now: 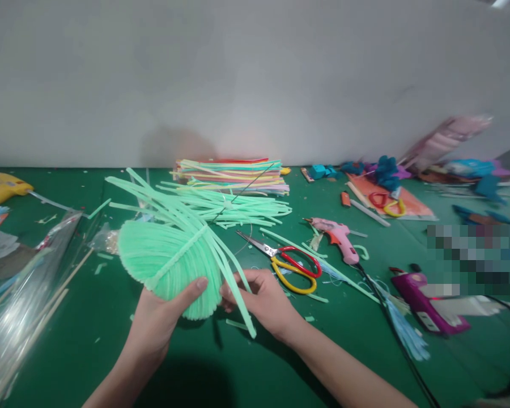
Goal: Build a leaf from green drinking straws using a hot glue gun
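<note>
A rounded, leaf-like piece made of mint green pipe cleaners point(153, 249) is raised above the table, with long loose stems fanning from its upper side. My left hand point(174, 306) grips its lower edge, thumb lying across the front. At the right edge of the piece, my right hand point(259, 297) has its fingers curled behind the loose stems; what the fingertips pinch is partly hidden. Scissors point(293, 266) with one red and one yellow handle lie just beyond my right hand. Behind the piece rests a bundle of mint green pipe cleaners point(255, 209).
Mixed-colour pipe cleaners point(229, 173) lie by the wall. A pink glue gun point(334, 235) and a purple tool point(429, 306) with a dark cable are at right. A yellow glue gun point(4, 190) and clear plastic wrap point(34, 300) are at left. Red-and-yellow scissors point(393, 205) sit farther back.
</note>
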A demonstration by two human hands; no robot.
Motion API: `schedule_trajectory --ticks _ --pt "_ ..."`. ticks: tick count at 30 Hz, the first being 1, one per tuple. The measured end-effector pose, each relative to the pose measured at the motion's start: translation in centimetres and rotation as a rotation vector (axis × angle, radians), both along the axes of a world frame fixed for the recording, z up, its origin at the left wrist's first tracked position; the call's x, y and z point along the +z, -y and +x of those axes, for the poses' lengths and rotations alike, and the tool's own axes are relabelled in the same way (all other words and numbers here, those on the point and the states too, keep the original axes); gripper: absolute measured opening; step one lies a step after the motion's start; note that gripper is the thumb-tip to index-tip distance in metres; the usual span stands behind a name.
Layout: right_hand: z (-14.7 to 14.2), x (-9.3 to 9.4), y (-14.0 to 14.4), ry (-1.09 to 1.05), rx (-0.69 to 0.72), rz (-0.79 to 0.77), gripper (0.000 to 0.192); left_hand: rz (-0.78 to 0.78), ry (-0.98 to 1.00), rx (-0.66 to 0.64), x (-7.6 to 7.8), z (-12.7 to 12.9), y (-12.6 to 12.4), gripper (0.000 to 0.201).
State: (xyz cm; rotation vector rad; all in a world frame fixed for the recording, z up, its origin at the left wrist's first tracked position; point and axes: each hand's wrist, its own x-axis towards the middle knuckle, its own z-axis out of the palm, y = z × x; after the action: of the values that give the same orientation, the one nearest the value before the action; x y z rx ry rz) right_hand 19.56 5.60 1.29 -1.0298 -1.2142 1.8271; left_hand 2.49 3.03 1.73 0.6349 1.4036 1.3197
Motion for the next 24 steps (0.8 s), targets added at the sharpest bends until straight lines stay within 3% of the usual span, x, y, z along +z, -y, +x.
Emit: schedule_trajectory --ticks 6,12,24 --pt "-0.3 -0.5 0.0 -0.019 -0.018 -0.046 0.04 -0.002 0.12 0.042 0.0 0.0 -0.3 0.075" --pt "-0.6 -0.2 0.9 0.006 0.071 0.023 0.046 0.016 0.139 -0.003 -0.1 0.0 -0.3 0.076" --pt "-0.5 -1.3 1.7 0.326 -0.02 0.402 0.038 0.018 0.132 -0.015 -0.8 1.4 0.3 0.081"
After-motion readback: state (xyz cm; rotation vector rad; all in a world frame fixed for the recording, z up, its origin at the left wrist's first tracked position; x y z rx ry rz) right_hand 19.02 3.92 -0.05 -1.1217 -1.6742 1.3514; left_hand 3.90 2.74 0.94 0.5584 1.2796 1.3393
